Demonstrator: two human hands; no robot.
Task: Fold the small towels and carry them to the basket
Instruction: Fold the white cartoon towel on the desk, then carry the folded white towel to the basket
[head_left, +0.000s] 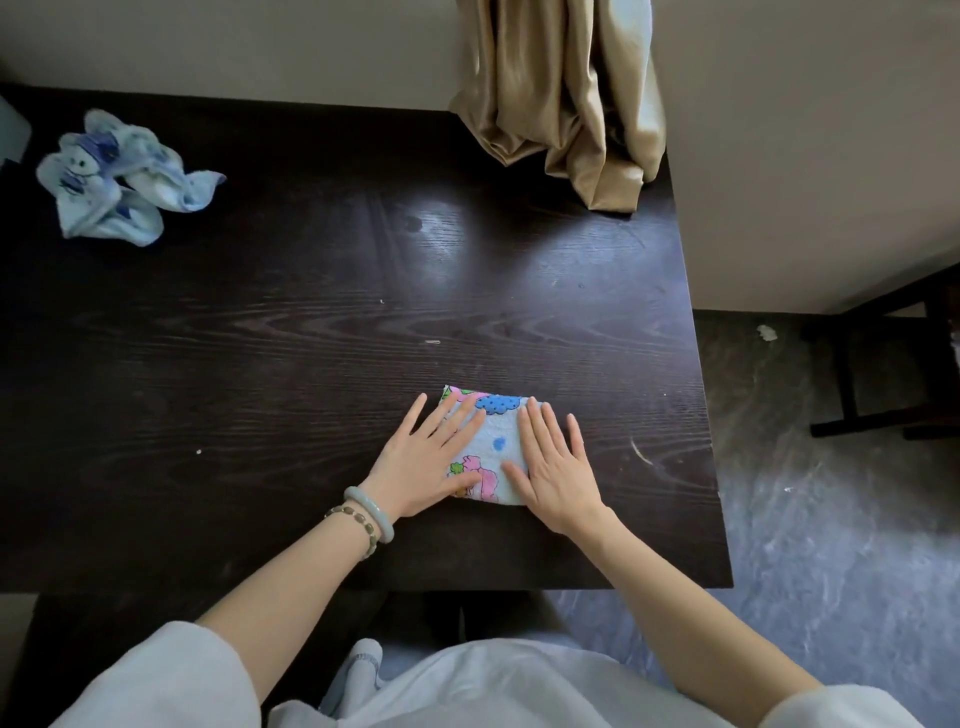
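Observation:
A small folded towel (493, 441), pale blue with pink, green and blue cartoon prints, lies on the dark wooden table (311, 338) near its front right. My left hand (431, 462) presses flat on the towel's left side, fingers straight and spread. My right hand (556, 467) presses flat on its right side, also with straight fingers. A second towel (117, 179), light blue with darker blue prints, lies crumpled at the table's far left. No basket is in view.
A beige curtain (566, 98) hangs down onto the table's far right corner. The table's right edge drops to grey floor (831, 519). A dark wooden chair or stool frame (872, 374) stands on the floor at the right.

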